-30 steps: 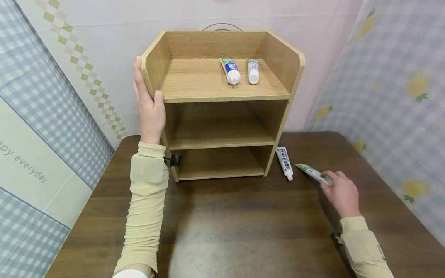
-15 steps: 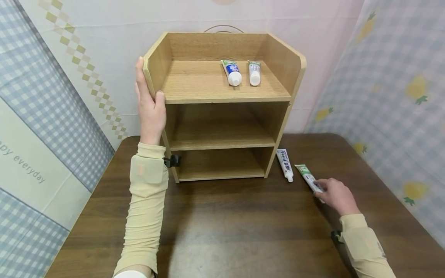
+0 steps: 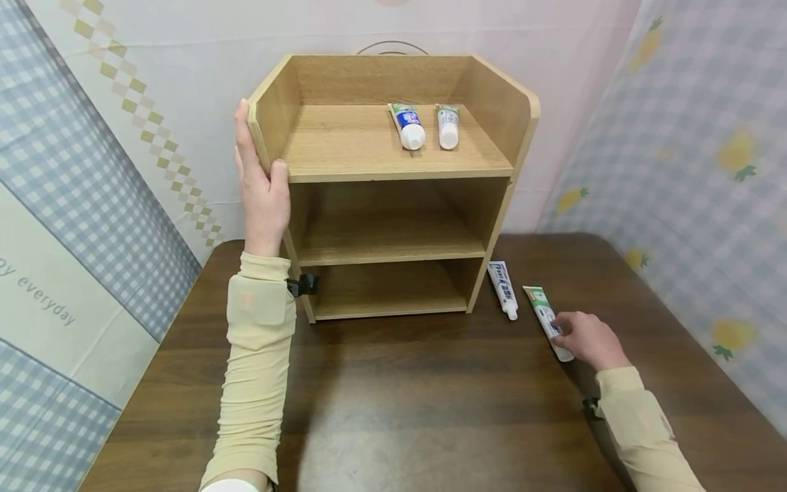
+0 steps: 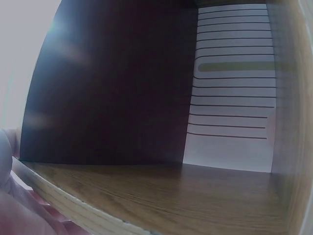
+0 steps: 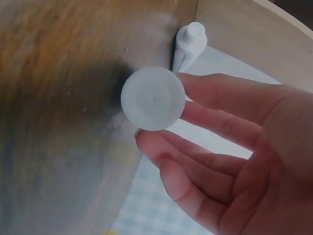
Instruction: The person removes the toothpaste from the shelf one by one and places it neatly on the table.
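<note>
A green-and-white toothpaste tube (image 3: 544, 313) lies on the right of the brown table, its cap end toward the near side. My right hand (image 3: 593, 339) pinches it between thumb and fingers near the cap end. In the right wrist view the round white cap (image 5: 153, 98) faces the camera, fingers on both sides of it. My left hand (image 3: 264, 198) holds the left side panel of a wooden shelf (image 3: 399, 174), thumb on the front edge and fingers along the outside. Only part of this hand shows in the left wrist view, beside the panel's edge (image 4: 73, 200).
Another white toothpaste tube (image 3: 503, 290) lies between the shelf and the held one. On the top board stand a blue-and-white tube (image 3: 408, 126) and a white one (image 3: 448, 126), caps forward. Checked cloth (image 3: 688, 178) hangs on the right, close to the table (image 3: 430, 396).
The tube in my right hand has turned, its cap end swinging toward the near side and coming down to the table. My left hand stays on the shelf panel.
</note>
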Available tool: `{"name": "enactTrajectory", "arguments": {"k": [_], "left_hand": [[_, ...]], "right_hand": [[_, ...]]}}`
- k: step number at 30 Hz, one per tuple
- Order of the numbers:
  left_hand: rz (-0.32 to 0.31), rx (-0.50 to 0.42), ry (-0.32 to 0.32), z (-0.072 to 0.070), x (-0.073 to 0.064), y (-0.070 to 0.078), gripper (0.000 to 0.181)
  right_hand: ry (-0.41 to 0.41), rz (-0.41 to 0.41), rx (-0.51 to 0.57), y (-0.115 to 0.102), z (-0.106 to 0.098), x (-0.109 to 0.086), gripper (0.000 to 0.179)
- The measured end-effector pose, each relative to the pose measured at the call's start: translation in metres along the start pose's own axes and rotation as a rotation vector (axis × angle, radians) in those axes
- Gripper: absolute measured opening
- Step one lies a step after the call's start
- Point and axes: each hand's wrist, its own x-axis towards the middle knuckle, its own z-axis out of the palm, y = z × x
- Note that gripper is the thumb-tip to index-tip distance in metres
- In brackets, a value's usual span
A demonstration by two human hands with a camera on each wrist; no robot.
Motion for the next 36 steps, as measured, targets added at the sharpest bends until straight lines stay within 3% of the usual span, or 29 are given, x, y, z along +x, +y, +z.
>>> {"name": "enactTrajectory", "arguments": {"k": [10, 23, 36], "left_hand": [[0.012, 0.003, 0.009, 0.000, 0.000, 0.000, 0.076], [0.027, 0.001, 0.014, 0.002, 0.001, 0.000, 0.076], [0.007, 0.007, 0.014, 0.002, 0.002, -0.002, 0.075]], "right_hand": [[0.001, 0.002, -0.003, 0.001, 0.000, 0.009, 0.031], [0.045, -0.017, -0.030, 0.004, 0.001, 0.037, 0.033], [0.077, -0.046, 0.023, 0.012, 0.004, 0.061, 0.033]]}}
